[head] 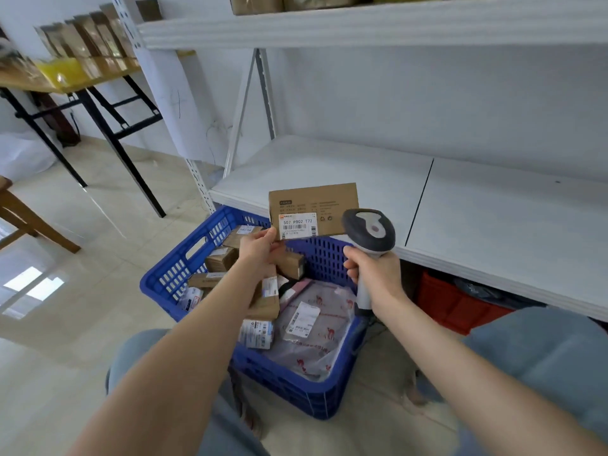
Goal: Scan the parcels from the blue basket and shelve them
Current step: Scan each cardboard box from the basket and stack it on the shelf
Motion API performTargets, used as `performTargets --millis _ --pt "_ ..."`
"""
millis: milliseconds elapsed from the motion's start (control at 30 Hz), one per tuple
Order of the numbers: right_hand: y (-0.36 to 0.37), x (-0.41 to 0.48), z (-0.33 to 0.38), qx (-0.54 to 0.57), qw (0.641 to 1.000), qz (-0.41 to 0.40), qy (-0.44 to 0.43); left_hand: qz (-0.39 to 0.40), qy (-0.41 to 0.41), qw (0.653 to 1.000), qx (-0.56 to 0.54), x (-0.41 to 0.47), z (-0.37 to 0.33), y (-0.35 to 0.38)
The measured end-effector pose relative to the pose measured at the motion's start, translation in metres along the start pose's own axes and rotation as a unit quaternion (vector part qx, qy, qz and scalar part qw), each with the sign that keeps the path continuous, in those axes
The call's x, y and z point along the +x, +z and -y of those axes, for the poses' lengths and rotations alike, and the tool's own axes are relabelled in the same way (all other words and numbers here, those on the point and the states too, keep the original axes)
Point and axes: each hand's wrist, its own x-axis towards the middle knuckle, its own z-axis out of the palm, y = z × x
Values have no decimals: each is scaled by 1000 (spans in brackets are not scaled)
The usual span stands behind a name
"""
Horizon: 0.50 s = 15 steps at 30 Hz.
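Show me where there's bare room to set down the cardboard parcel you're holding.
The white lower shelf behind the parcel is bare on both boards, left and right of the dark seam. Crowded: the blue basket is packed with parcels, the upper shelf holds boxes, and a red crate sits under the lower shelf.

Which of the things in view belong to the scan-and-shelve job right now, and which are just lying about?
Job: cardboard parcel in the left hand, scanner in the right hand, blue basket with loose parcels, white shelf.
Lying about: red crate under the shelf, table with yellow bag, wooden chair.
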Motion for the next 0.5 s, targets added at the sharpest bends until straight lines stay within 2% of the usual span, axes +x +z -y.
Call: performTargets --millis 267,500 --pt "-32 6 115 46 985 -70 -150 91 104 989 -49 -58 -100 23" --pt "-56 -13 190 38 971 -76 -225 148 157 974 -65 -102 -174 55"
